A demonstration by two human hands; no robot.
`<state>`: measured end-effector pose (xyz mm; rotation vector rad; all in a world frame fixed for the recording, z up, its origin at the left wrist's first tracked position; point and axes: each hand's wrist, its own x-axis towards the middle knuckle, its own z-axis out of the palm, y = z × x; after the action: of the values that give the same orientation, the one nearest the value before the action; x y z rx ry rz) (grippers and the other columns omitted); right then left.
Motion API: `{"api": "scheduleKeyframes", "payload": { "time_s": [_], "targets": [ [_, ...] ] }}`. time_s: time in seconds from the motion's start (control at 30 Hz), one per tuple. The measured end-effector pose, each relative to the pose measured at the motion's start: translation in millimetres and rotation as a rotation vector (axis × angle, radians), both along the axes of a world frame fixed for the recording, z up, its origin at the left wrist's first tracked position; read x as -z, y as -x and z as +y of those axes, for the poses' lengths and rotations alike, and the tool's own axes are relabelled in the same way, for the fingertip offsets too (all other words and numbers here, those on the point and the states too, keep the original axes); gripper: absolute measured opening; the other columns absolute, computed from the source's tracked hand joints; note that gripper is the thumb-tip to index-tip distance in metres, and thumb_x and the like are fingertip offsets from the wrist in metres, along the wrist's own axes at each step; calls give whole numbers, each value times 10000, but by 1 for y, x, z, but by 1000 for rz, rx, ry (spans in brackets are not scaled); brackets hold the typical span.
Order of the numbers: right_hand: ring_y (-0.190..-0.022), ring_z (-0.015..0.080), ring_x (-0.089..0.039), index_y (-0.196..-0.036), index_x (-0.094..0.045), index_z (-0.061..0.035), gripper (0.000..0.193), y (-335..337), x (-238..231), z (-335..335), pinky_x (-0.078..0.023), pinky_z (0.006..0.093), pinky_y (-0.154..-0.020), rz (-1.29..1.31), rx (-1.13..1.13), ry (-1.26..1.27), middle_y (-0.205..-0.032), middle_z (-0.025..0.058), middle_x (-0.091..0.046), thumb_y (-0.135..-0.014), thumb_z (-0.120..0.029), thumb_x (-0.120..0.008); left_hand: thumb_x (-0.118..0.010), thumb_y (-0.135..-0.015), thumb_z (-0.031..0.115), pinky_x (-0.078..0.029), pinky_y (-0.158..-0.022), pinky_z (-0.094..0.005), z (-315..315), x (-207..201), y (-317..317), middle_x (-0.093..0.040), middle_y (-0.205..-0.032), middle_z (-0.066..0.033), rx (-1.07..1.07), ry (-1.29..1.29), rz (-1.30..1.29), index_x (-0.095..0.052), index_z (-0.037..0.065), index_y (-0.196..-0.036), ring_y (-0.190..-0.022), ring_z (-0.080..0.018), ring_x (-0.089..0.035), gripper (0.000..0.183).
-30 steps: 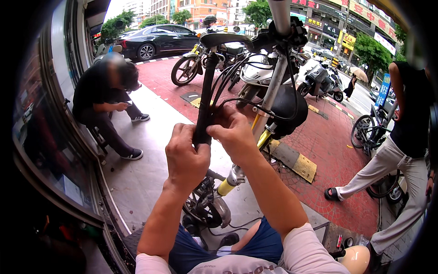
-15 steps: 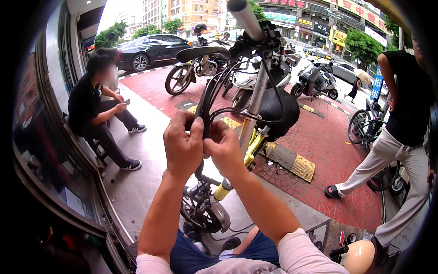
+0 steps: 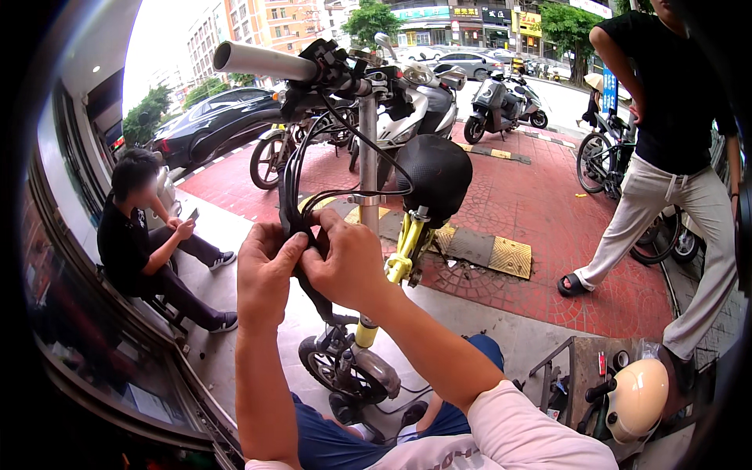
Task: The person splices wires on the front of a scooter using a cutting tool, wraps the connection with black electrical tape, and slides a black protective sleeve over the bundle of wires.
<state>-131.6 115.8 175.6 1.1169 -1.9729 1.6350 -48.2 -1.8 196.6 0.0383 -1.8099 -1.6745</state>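
In front of me stands a small yellow-framed bike (image 3: 406, 249) with a bare silver handlebar tube (image 3: 262, 63) and an upright silver stem (image 3: 368, 145). A bundle of black cables (image 3: 291, 176) loops down from the handlebar beside the stem. My left hand (image 3: 265, 270) pinches the bundle between thumb and fingers. Close against it, my right hand (image 3: 345, 262) grips the same bundle with bent fingers. Below both hands a thicker black sleeve (image 3: 315, 301) runs down toward the front wheel (image 3: 329, 364). The fingers hide the exact spot being pinched.
A seated person (image 3: 137, 227) holds a phone at left; another person (image 3: 666, 133) stands at right. A cream helmet (image 3: 638, 399) rests by a low wooden stand (image 3: 583, 364) with small items. The bike's black saddle (image 3: 435, 176) and parked scooters (image 3: 501, 106) are beyond.
My view has shifted, and the handlebar now points further left. Both hands appear lower and further left, still on the cable bundle, with the right fingers now higher along it.
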Motion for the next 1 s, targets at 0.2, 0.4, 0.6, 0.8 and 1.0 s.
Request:
{"api": "scheduleKeyframes", "payload": {
  "time_s": [0.2,0.4,0.6,0.8,1.0],
  "targets": [
    [-712,365,-719,-1127,-698,-29,346,0,-4,-33,-546,468,-659,258,84,-98,-734,181,-703,-841,-223,-697,-671,-935,62,-553,-646,-272,-46,8,-2,-690,-891,-93,-34,87,16,-603,-68,-1052,-736,-121,-657,188],
    [-1045,215,-690,-1304,-618,85,467,106,24,13,-544,341,-956,47,-218,97,-1167,142,-715,-852,34,-511,-649,-799,103,-501,-855,-535,22,19,30,-633,-948,-315,-331,342,150,-518,-58,-1174,-948,-495,-634,429],
    [-934,91,-658,-1505,-504,-30,507,175,31,-17,-503,214,-723,-561,-811,161,-1180,21,-680,-1017,-149,-575,-638,-803,23,-495,-972,-537,1,36,56,-632,-1129,-353,-515,317,12,-439,-93,-1298,-1099,-514,-614,546],
    [-1061,155,-669,-1453,-551,-45,462,173,33,-43,-531,296,-867,-561,-829,39,-1233,67,-675,-1040,-250,-592,-631,-819,12,-492,-993,-515,-11,27,59,-638,-1159,-359,-541,316,-22,-371,-127,-1417,-1115,-515,-615,667],
    [-1124,242,-618,-1327,-670,-31,486,174,16,-33,-492,383,-984,-74,-392,-341,-1280,148,-683,-978,-367,-701,-628,-778,-17,-503,-979,-507,-20,31,62,-630,-1177,-356,-524,399,71,-392,-133,-1381,-1129,-523,-609,658]
  ]
}}
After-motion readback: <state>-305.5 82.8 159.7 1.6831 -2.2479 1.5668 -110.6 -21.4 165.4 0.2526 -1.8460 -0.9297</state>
